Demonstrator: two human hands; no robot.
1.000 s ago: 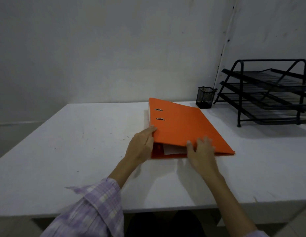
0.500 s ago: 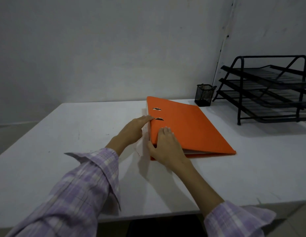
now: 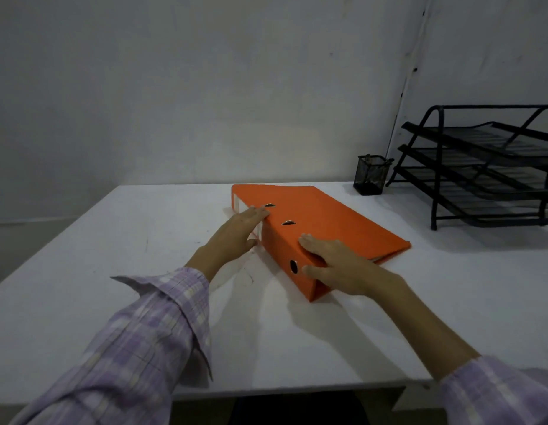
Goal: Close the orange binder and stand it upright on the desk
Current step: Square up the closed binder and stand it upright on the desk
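Note:
The orange binder (image 3: pixel 334 222) lies flat and closed on the white desk (image 3: pixel 138 271), turned at an angle. Its spine, with a white label and a finger hole, faces left and towards me. A thin edge of white paper shows at its right side. My left hand (image 3: pixel 236 231) lies flat against the spine near the label, with its fingertips on the top edge by a metal slot. My right hand (image 3: pixel 343 265) clasps the binder's near corner, fingers on the cover and thumb on the spine beside the finger hole.
A black mesh pen cup (image 3: pixel 370 174) stands at the back of the desk, just right of the binder. A black three-tier wire tray rack (image 3: pixel 481 167) fills the back right. A grey wall runs behind the desk, and the desk's front edge is near me.
The cover has gone from propped open to fully down. The binder has swung so its spine faces me. My right hand moved to the near corner, and my left slid along the spine.

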